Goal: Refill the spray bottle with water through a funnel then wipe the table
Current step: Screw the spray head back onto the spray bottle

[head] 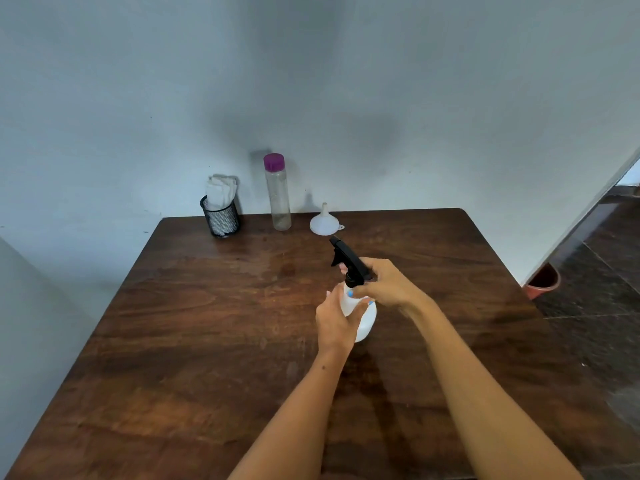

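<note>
Both forearms reach up from the bottom edge over the wooden table [194,341]. At centre frame, the left hand [335,322] wraps the white spray bottle [363,320] while the right hand [388,284] grips its black trigger head [348,259]. Behind stand a water bottle [278,195], mesh cup [221,218] and funnel [323,223].

Pale grey-blue wall [138,81] behind dark wooden table [207,341]; dark tiled floor [595,306] right, 1 reddish pot [542,281] by wall.
</note>
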